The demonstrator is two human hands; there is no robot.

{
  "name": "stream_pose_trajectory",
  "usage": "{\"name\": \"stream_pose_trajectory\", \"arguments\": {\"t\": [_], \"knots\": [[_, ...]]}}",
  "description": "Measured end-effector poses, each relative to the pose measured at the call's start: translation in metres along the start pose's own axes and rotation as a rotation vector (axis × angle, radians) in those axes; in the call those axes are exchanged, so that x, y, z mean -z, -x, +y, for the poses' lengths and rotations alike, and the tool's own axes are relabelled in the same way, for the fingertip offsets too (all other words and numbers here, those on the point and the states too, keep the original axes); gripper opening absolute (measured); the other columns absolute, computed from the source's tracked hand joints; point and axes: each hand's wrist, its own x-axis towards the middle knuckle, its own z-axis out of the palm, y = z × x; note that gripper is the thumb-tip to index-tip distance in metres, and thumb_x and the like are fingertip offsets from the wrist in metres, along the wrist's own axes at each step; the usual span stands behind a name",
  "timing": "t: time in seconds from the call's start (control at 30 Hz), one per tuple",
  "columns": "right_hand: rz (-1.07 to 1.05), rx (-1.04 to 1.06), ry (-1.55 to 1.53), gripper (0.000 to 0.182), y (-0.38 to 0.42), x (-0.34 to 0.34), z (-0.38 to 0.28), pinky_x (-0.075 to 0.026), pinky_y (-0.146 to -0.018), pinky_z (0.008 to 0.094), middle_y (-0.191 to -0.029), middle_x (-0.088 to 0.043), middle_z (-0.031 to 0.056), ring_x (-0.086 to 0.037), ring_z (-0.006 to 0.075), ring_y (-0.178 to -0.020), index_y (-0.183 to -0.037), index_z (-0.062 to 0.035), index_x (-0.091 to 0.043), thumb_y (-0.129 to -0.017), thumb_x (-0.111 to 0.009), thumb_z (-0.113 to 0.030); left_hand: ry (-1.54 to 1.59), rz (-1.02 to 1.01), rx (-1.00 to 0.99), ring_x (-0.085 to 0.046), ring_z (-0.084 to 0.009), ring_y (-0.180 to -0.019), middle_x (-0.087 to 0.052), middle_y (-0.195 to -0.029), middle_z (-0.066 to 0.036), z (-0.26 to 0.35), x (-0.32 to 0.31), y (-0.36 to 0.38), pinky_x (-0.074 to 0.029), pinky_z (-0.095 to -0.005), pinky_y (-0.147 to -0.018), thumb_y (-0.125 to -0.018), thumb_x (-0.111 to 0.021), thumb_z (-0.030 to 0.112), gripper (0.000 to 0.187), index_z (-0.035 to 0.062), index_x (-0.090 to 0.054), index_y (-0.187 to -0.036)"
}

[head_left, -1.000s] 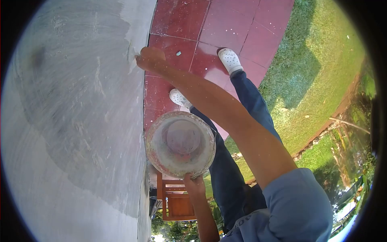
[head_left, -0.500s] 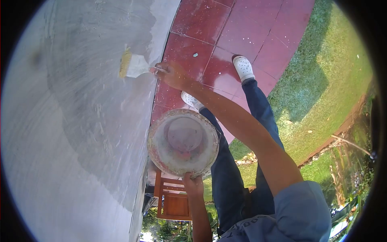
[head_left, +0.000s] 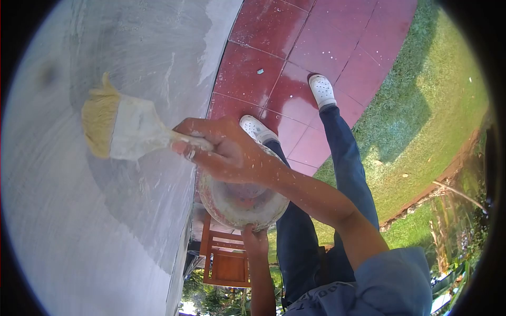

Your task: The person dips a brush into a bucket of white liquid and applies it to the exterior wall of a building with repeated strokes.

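Note:
My right hand (head_left: 226, 150) is closed around the handle of a wide paintbrush (head_left: 134, 129), its white body smeared with paint and its bristles cream-coloured. White specks dot the fingers. The bristles overlap the grey wall (head_left: 132, 210), which carries darker, wet-looking strokes. Below the right hand is a round, paint-crusted bucket (head_left: 240, 208), its upper part hidden behind that hand and wrist. My left hand (head_left: 255, 239) grips the bucket's near rim, with the fingers partly out of sight.
Red floor tiles (head_left: 295, 63) with white spatters run along the wall's foot. My white clogs (head_left: 322, 90) stand on them. Grass (head_left: 421, 121) borders the tiles on the right. A wooden chair (head_left: 229, 268) is behind the bucket, beside the wall.
My right hand has come up closer to the camera with the paintbrush, which now looks larger and lower in view. The hand now covers part of the bucket; the left hand keeps its hold.

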Motion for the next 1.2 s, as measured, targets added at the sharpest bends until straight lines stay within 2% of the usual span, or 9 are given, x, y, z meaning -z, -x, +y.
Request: {"name": "stream_pose_trajectory", "arguments": {"t": [0.17, 0.33, 0.57, 0.7, 0.83, 0.9, 1.0, 1.13, 1.2], "knots": [[0.233, -0.300, 0.336, 0.043, -0.057, 0.067, 0.208, -0.048, -0.061, 0.0380, -0.070, -0.065, 0.0144, -0.063, 0.0223, -0.064, -0.093, -0.0014, -0.069, -0.096, -0.053, -0.041, 0.004, 0.010, -0.011, -0.048, -0.0298, -0.120, -0.047, -0.129, -0.013, 0.000, -0.002, -0.002, -0.045, -0.0481, -0.098, -0.075, -0.055, 0.003, 0.059, 0.0030, -0.041, -0.132], [0.295, -0.243, 0.638, 0.038, -0.069, 0.081, 0.145, -0.051, -0.068, 0.0492, -0.073, -0.066, 0.0227, -0.066, 0.0406, -0.072, -0.080, 0.0009, -0.066, -0.093, -0.054, -0.032, 0.010, 0.036, -0.034, -0.050, -0.0282, -0.116, -0.049, -0.125, -0.012, -0.002, -0.003, 0.000, -0.047, -0.0454, -0.096, -0.076, -0.056, 0.003, 0.051, 0.0018, -0.045, -0.126], [0.064, -0.084, 0.162, 0.031, -0.003, 0.033, -0.036, -0.047, -0.055, 0.0408, -0.059, -0.060, 0.0191, -0.062, 0.0299, -0.053, -0.091, 0.0018, -0.067, -0.093, -0.060, -0.028, -0.204, 0.009, -0.080, -0.050, -0.0255, -0.116, -0.049, -0.124, -0.013, -0.001, 0.001, 0.001, -0.047, -0.0413, -0.096, -0.077, -0.056, 0.003, 0.042, -0.0009, -0.047, -0.118], [-0.132, -0.141, -0.362, 0.033, -0.027, 0.046, 0.035, -0.043, -0.059, 0.0288, -0.068, -0.060, 0.0019, -0.052, 0.0134, -0.060, -0.096, -0.0013, -0.068, -0.094, -0.063, -0.034, 0.009, 0.020, -0.020, -0.049, -0.0269, -0.117, -0.048, -0.125, -0.014, 0.002, -0.008, 0.003, -0.047, -0.0430, -0.097, -0.077, -0.055, 0.003, 0.045, -0.0006, -0.047, -0.121], [-0.048, -0.283, -0.201, 0.033, -0.107, 0.081, 0.225, -0.044, -0.067, 0.0284, -0.079, -0.062, 0.0009, -0.052, 0.0119, -0.072, -0.096, -0.0028, -0.069, -0.094, -0.063, -0.035, 0.000, 0.015, 0.006, -0.048, -0.0287, -0.120, -0.047, -0.127, -0.014, -0.006, 0.006, 0.000, -0.046, -0.0465, -0.099, -0.076, -0.053, 0.002, 0.050, -0.0001, -0.046, -0.125], [0.105, -0.309, -0.008, 0.034, -0.117, 0.110, 0.281, -0.047, -0.072, 0.0310, -0.082, -0.065, 0.0052, -0.056, 0.0150, -0.075, -0.095, -0.0019, -0.070, -0.091, -0.064, -0.036, -0.550, -0.039, -0.191, -0.046, -0.0316, -0.123, -0.045, -0.132, -0.015, -0.015, 0.026, -0.003, -0.045, -0.0496, -0.101, -0.076, -0.052, 0.001, 0.051, -0.0004, -0.045, -0.126], [0.302, -0.476, 0.714, 0.037, -0.111, 0.137, 0.296, -0.049, -0.075, 0.0341, -0.079, -0.066, 0.0098, -0.059, 0.0192, -0.073, -0.093, -0.0003, -0.070, -0.089, -0.065, -0.037, 0.042, 0.045, 0.026, -0.046, -0.0329, -0.125, -0.043, -0.136, -0.015, -0.009, 0.008, -0.002, -0.045, -0.0495, -0.103, -0.077, -0.051, 0.001, 0.053, 0.0000, -0.043, -0.129], [0.216, -0.572, 0.794, 0.037, -0.102, 0.116, 0.224, -0.050, -0.073, 0.0357, -0.075, -0.065, 0.0125, -0.060, 0.0216, -0.069, -0.093, 0.0009, -0.070, -0.088, -0.064, -0.035, -0.031, 0.032, 0.020, -0.046, -0.0331, -0.128, -0.044, -0.138, -0.016, -0.008, 0.008, 0.001, -0.043, -0.0523, -0.106, -0.074, -0.051, 0.000, 0.068, 0.0022, -0.033, -0.140], [0.118, -0.342, 0.485, 0.036, -0.087, 0.090, 0.161, -0.049, -0.069, 0.0369, -0.075, -0.066, 0.0137, -0.062, 0.0218, -0.069, -0.090, 0.0007, -0.071, -0.088, -0.064, -0.035, 0.028, 0.027, 0.021, -0.046, -0.0328, -0.128, -0.044, -0.138, -0.015, -0.009, 0.005, 0.001, -0.043, -0.0523, -0.105, -0.074, -0.050, 0.000, 0.067, 0.0014, -0.034, -0.139]]}}
